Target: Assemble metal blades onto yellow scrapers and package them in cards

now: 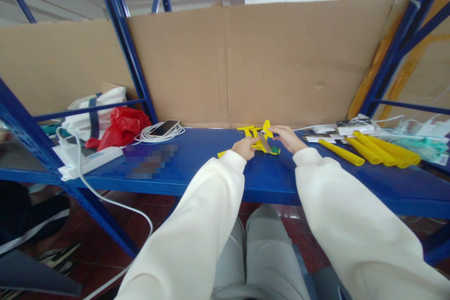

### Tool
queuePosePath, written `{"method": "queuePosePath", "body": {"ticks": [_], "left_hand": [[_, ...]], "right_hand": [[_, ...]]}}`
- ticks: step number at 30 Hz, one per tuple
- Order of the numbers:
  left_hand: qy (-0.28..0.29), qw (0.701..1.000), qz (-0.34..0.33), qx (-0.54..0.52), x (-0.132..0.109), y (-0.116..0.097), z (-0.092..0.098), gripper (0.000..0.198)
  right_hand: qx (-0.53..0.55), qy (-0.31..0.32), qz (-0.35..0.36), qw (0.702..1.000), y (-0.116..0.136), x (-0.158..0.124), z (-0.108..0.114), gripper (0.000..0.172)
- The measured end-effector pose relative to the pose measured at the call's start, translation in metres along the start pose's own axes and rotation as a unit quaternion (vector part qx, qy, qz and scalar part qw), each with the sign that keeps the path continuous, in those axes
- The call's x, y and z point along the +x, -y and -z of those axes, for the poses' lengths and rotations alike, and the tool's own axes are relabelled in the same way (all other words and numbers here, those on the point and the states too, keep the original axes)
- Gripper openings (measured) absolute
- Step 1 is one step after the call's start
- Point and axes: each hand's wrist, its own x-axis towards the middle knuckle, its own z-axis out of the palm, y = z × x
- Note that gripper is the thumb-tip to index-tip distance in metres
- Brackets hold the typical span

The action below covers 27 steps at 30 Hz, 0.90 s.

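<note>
A cluster of yellow plastic parts (249,130) lies at the back middle of the blue shelf. My left hand (244,148) is closed on a yellow part of it, its fingers partly hidden by the hand itself. My right hand (285,138) comes from the other side, thumb and fingertips at a small upright yellow piece (267,128), seemingly pinching it. Between the two hands lies a brownish-grey strip (265,142). Just below it, a green end (274,150) shows on the yellow. The parts' exact kind is too small to make out.
Several yellow tubes (367,147) and small white packets lie at the right. To the left are a phone (165,127) on a coiled white cable, a red plastic bag (124,126) and a white power strip (93,161). Cardboard (281,65) closes off the back between blue posts.
</note>
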Motion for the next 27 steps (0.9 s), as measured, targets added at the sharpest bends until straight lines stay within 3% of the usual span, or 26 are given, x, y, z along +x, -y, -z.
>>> {"method": "queuePosePath", "body": {"ticks": [13, 27], "left_hand": [[-0.019, 0.999, 0.032, -0.04, 0.0014, -0.0013, -0.0006, 0.072], [-0.022, 0.998, 0.038, -0.049, 0.0, -0.0026, 0.0009, 0.07]], "right_hand": [[-0.051, 0.08, 0.028, 0.995, 0.0029, -0.0069, -0.0075, 0.023], [-0.093, 0.08, 0.034, 0.992, -0.0044, -0.0057, -0.0088, 0.016]]}}
